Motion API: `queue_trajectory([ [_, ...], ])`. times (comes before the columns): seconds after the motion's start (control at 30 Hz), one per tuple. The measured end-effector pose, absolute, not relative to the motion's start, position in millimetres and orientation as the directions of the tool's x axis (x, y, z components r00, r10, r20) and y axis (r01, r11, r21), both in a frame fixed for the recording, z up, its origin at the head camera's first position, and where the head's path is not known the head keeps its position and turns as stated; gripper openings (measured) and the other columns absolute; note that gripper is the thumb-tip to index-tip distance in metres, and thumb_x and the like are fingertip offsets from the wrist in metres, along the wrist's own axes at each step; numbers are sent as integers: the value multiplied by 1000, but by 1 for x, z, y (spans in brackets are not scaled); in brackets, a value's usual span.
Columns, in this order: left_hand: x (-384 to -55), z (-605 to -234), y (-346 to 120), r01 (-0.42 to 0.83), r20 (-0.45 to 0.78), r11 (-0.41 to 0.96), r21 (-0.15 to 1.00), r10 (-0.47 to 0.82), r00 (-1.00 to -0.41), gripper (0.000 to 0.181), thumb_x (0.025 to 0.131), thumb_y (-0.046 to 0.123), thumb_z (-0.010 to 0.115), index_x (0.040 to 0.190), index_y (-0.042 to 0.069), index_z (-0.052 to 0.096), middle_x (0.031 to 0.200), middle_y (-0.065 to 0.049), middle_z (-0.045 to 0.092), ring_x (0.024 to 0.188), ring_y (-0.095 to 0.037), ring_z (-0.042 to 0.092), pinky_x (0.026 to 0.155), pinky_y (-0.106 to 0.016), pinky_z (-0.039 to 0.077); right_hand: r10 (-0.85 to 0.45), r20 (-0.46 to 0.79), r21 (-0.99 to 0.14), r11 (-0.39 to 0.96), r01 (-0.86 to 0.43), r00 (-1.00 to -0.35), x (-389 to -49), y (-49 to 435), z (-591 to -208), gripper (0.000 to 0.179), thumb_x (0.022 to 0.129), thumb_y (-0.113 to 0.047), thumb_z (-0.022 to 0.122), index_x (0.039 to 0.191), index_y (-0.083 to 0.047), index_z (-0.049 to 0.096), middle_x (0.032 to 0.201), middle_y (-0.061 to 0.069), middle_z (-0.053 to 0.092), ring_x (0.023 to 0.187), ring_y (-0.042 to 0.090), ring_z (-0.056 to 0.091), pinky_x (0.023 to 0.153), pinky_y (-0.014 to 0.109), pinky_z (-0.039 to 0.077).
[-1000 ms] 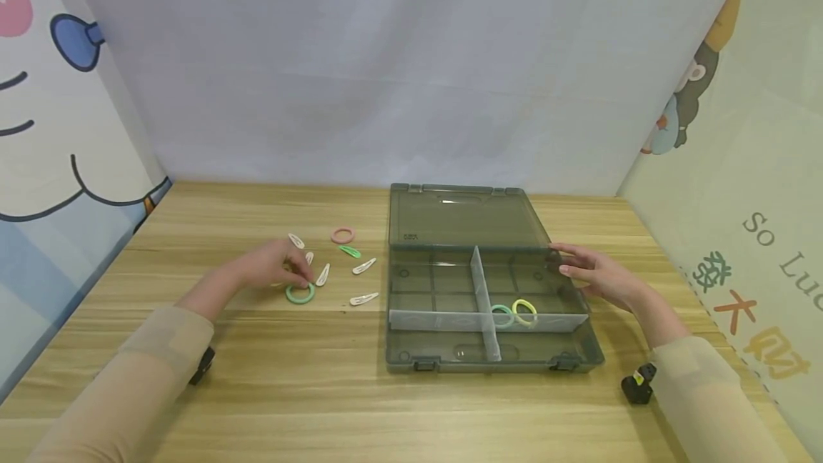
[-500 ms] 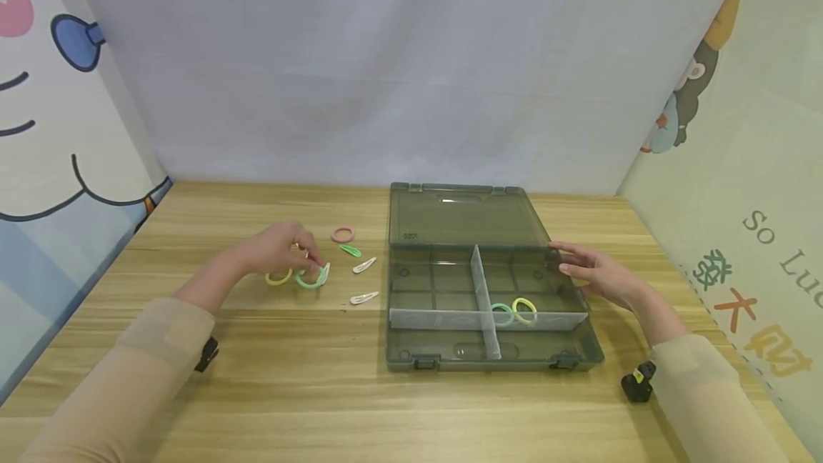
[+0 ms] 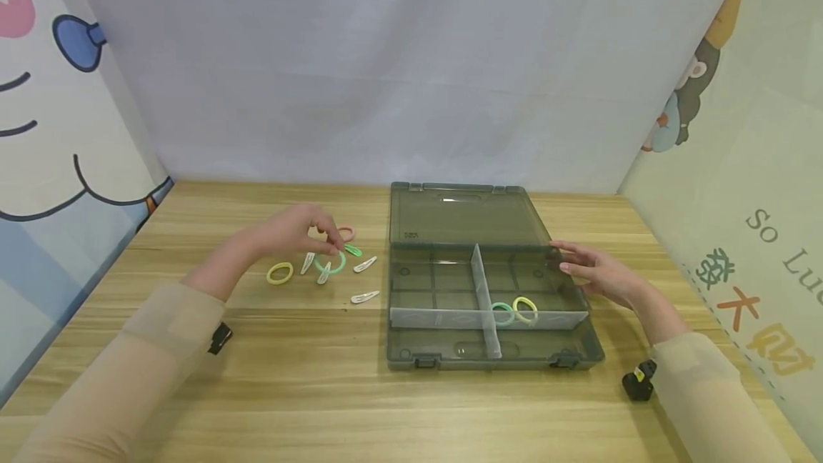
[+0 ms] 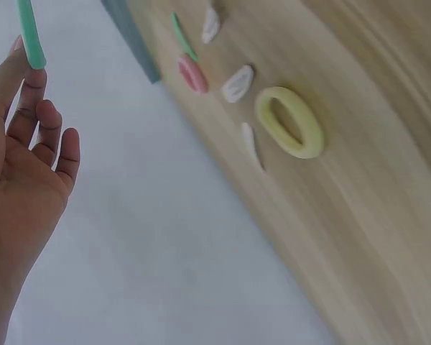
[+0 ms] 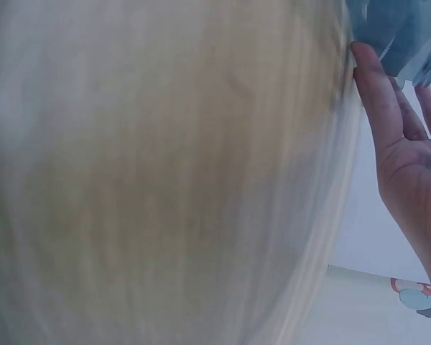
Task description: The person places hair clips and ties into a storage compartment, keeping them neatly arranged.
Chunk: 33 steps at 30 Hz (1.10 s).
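My left hand (image 3: pixel 302 231) pinches a mint-green hair tie (image 4: pixel 30 36) between thumb and fingertips, holding it up above the table. Below and around it lie several white snap hair clips (image 3: pixel 364 264), a green snap clip (image 3: pixel 353 251) and a pink hair tie (image 3: pixel 346 234), partly behind the fingers. A yellow hair tie (image 3: pixel 279 274) lies left of the clips. My right hand (image 3: pixel 604 277) touches the right side of a grey see-through storage box (image 3: pixel 411 361), its fingers fairly straight. Another mint-green tie (image 3: pixel 503 314) and a yellow tie (image 3: pixel 525 310) sit in its rear right compartment.
The box's lid (image 3: pixel 463 216) lies folded back toward the white backdrop. Whitish dividers (image 3: pixel 437 319) split the box into compartments. The wooden table (image 3: pixel 308 391) meets printed cloths at left and right.
My left hand has moved to the right and away from me, lifting the mint-green hair tie off the table and uncovering the yellow tie. My right hand stays by the box.
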<state>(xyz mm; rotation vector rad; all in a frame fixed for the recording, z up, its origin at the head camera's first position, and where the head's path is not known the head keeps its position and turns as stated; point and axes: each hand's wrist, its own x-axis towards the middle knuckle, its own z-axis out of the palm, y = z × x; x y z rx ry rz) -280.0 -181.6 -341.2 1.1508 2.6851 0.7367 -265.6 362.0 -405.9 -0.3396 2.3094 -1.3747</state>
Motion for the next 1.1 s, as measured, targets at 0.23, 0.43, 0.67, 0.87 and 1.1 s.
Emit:
queue_trajectory([
  [0.23,-279,-317,-161,695,104,545,469,747,-657,6,83,17,72,88,19,75,85,11,67,84,-12,55,80,-35,42,-411,-238,-874,485,9,-880,-265,361,-405,64,98,-32,51,151,-14,20,156,21,12,139,46,15,100,68,26],
  [0.43,-280,-299,-145,712,98,527,463,768,-632,7,85,16,70,90,19,75,86,10,67,84,-11,56,81,-37,44,-414,-240,-879,477,15,-878,-264,360,-403,64,98,-32,51,151,-13,20,156,21,11,139,46,14,100,68,26],
  [0.67,-280,-282,-126,732,98,510,453,787,-609,8,85,19,70,92,18,76,84,10,67,85,-15,51,81,-34,39,-417,-243,-880,474,18,-876,-264,359,-403,65,98,-33,51,151,-13,20,156,20,10,139,46,14,100,67,27],
  [0.87,-280,-273,-110,776,125,467,425,818,-561,8,85,21,71,91,21,76,81,11,65,80,-17,47,75,-33,35,-415,-244,-879,476,19,-876,-265,360,-404,65,97,-33,51,151,-13,20,156,20,10,139,46,14,100,66,28],
  [1.1,-281,-261,-89,809,147,427,404,843,-518,9,84,24,71,92,22,75,86,12,66,84,-14,50,76,-30,38,-412,-244,-876,482,17,-878,-265,359,-403,65,98,-32,51,151,-12,19,156,21,10,139,47,14,100,65,30],
])
